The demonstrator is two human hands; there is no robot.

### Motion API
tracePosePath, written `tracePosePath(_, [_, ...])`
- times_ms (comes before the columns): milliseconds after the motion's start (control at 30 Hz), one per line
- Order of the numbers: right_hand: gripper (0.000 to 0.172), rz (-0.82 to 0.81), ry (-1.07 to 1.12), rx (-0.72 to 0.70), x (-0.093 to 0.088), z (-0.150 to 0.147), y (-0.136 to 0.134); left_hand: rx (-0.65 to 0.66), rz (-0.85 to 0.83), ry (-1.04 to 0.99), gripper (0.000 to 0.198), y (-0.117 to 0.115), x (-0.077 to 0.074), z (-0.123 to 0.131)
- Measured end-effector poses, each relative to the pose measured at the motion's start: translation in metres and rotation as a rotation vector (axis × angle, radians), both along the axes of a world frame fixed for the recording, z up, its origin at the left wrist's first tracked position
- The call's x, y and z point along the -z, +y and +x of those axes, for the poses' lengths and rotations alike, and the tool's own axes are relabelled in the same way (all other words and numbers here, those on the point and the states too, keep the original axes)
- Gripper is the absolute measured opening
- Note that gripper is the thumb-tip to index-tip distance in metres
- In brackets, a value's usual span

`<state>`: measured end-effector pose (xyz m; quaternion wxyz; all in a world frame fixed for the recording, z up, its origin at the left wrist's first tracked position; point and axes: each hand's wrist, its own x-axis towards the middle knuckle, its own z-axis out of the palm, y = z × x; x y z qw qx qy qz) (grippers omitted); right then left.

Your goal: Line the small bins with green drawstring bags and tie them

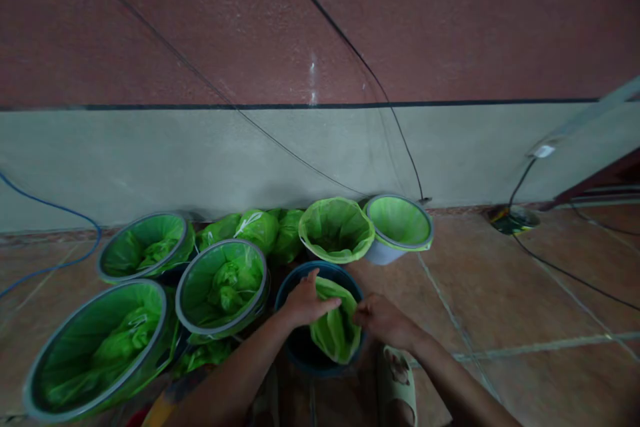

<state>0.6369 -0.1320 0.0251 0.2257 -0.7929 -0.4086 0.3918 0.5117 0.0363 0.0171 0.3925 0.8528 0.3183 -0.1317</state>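
Observation:
A dark blue bucket (295, 353) stands on the floor between my feet. In its mouth is a light green plastic garbage bag (334, 340), its opening spread into a narrow oval. My left hand (306, 304) is at the bag's left edge, fingers stretched out and the thumb reaching across over the bag. On the other side, my right hand (384, 319) has its fingers closed at the bag's right edge. The exact grip of the right fingertips is hard to make out.
Green-lined bins (223, 288) crowd the left, several with bunched bags inside. Tied green bags (260, 232) lie against the wall. Behind the bucket stand a green-lined bin (336, 229) and a pale lined bin (386, 253). Black cable (565, 273) crosses the right floor; blue hose (55, 203), left.

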Motion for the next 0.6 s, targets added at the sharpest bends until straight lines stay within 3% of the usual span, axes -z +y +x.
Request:
tracePosePath(67, [0.031,0.013,0.074,-0.003,-0.003,-0.002,0.001,0.015,0.036,0.056,0.104,-0.008,0.002,-0.001])
tracePosePath(233, [0.031,0.03,0.254,-0.038,-0.012,0.001,-0.003,0.015,0.272,0.113,0.088,-0.007,0.004,0.001])
tracePosePath(400, [0.029,-0.086,-0.037,-0.103,-0.014,0.019,-0.02,0.005,0.481,0.097,0.072,0.017,0.0,0.002])
tracePosePath(467, [0.027,-0.164,-0.122,-0.149,-0.012,0.026,-0.028,0.022,0.522,0.114,0.055,0.026,-0.002,-0.001])
tracePosePath(600, [0.027,-0.479,-0.072,-0.218,-0.011,0.03,-0.035,0.023,0.506,0.08,0.032,0.034,-0.004,-0.003])
